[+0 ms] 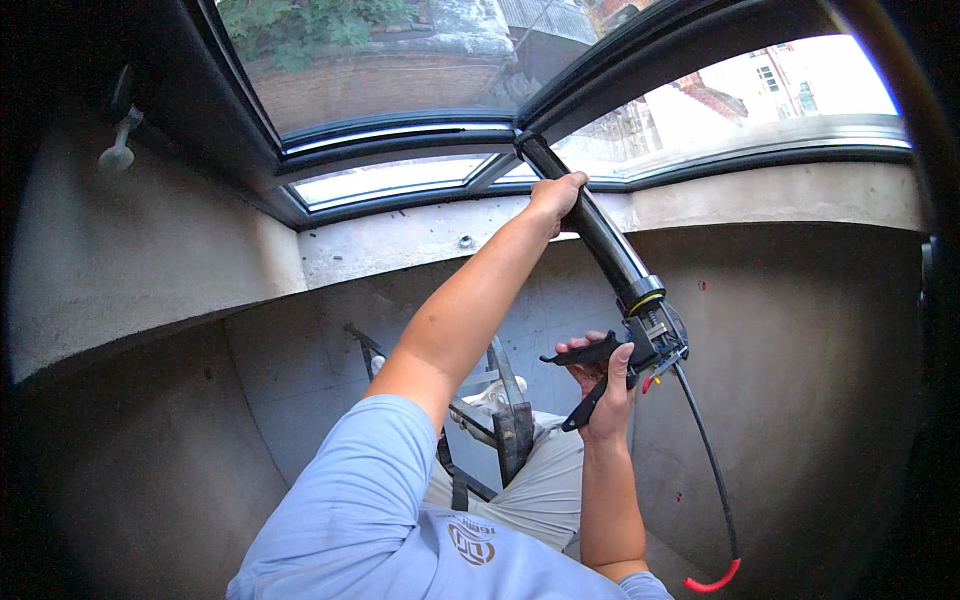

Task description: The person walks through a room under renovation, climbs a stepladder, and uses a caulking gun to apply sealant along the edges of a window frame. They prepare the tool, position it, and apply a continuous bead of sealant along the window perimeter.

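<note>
We observe a long black glossy cylindrical caulking gun [600,235] with its long axis running diagonally: the nozzle end points up and far left into the dark window frame [400,128], the handle end sits near and right. The left hand [556,196] is wrapped around the smooth barrel near its far end. The right hand [603,385] is closed on the black trigger handle [592,378]. A thin black plunger rod with a red hooked tip [712,470] trails down. The sill [420,238] below is rough grey concrete.

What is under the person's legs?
A metal ladder shows beneath the legs, against the grey wall. Its lower rungs and feet are hidden by the body. Both hands grip a long black caulking gun above.
</note>
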`<state>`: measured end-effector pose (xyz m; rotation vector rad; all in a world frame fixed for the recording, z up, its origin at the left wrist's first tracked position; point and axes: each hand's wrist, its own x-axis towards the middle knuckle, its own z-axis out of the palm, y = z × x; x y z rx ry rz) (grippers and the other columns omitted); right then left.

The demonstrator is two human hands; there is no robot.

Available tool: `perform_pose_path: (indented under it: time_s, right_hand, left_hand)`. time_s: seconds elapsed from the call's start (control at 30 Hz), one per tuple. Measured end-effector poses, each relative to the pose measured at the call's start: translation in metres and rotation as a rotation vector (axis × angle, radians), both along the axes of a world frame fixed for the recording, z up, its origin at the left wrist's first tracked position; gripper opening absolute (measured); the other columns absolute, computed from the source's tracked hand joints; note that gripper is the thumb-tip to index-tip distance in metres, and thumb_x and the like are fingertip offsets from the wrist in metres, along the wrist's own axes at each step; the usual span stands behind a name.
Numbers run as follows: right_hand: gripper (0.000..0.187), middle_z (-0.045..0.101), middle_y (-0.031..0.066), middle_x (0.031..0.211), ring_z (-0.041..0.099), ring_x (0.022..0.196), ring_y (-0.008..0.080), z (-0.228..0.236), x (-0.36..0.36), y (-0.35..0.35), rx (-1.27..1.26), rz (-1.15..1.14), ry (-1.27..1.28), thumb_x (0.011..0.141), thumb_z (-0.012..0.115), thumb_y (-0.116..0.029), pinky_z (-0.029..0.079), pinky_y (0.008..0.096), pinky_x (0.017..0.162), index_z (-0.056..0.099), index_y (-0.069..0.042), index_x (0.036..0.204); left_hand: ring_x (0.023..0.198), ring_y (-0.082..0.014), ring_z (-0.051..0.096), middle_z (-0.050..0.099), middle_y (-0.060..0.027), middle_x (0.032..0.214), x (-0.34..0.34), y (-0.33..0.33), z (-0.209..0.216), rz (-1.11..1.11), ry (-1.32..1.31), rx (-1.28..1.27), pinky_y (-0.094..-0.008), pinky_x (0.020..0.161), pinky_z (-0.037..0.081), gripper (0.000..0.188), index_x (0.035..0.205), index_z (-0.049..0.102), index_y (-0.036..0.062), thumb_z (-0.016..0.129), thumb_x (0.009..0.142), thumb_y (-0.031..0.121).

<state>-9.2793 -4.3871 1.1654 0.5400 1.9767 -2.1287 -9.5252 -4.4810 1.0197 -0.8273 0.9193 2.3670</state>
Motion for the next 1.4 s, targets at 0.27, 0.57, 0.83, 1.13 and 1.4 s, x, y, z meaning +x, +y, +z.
perform_pose_path:
  time_s: [0.27,0.57,0.83,1.13,1.4]
  right_hand:
    - [0.052,0.067,0.0151,0.095,0.07,0.091,0.0291,0.007,0.007,-0.013,0.094,-0.027,-0.023,0.103,0.05,-0.051,0.055,0.0442,0.09,0.056,0.0,0.111]
    - [0.05,0.066,0.0147,0.092,0.069,0.086,0.0273,0.012,0.018,-0.033,0.101,-0.01,-0.031,0.103,0.051,-0.051,0.057,0.0425,0.084,0.056,-0.001,0.106]
    - [0.06,0.067,0.0146,0.09,0.071,0.085,0.0282,0.016,0.031,-0.048,0.18,0.046,-0.044,0.1,0.049,-0.061,0.056,0.0403,0.085,0.059,-0.002,0.105]
    - [0.059,0.068,0.0143,0.091,0.072,0.086,0.0283,0.017,0.044,-0.062,0.148,0.069,-0.062,0.1,0.049,-0.06,0.057,0.0405,0.085,0.059,-0.002,0.105]
    - [0.079,0.065,0.0119,0.092,0.067,0.073,0.0216,0.059,0.059,-0.032,-0.084,0.094,-0.212,0.095,0.039,-0.075,0.057,0.0373,0.071,0.056,0.0,0.114]
  left_hand:
    - [0.065,-0.0238,0.071,0.067,-0.0112,0.083,0.013,-0.022,0.01,-0.034,-0.007,-0.012,-0.0426,0.063,0.063,0.035,0.101,0.059,-0.0004,0.066,0.091,0.032]
    - [0.065,-0.0244,0.07,0.068,-0.0118,0.083,0.026,-0.047,0.011,-0.001,-0.008,-0.041,-0.0432,0.065,0.063,0.036,0.1,0.06,-0.0009,0.067,0.09,0.032]
    - [0.067,-0.025,0.071,0.068,-0.0129,0.085,0.043,-0.07,0.016,0.017,-0.007,-0.052,-0.0433,0.065,0.063,0.039,0.103,0.06,-0.0026,0.067,0.089,0.033]
    - [0.069,-0.0256,0.071,0.068,-0.0139,0.088,0.06,-0.094,0.019,0.036,0.001,-0.075,-0.043,0.068,0.063,0.045,0.108,0.058,-0.0059,0.068,0.09,0.034]
    - [0.08,-0.0252,0.066,0.066,-0.0123,0.092,0.128,-0.142,0.027,0.283,-0.097,-0.121,-0.0421,0.078,0.056,0.046,0.105,0.059,-0.001,0.067,0.092,0.042]
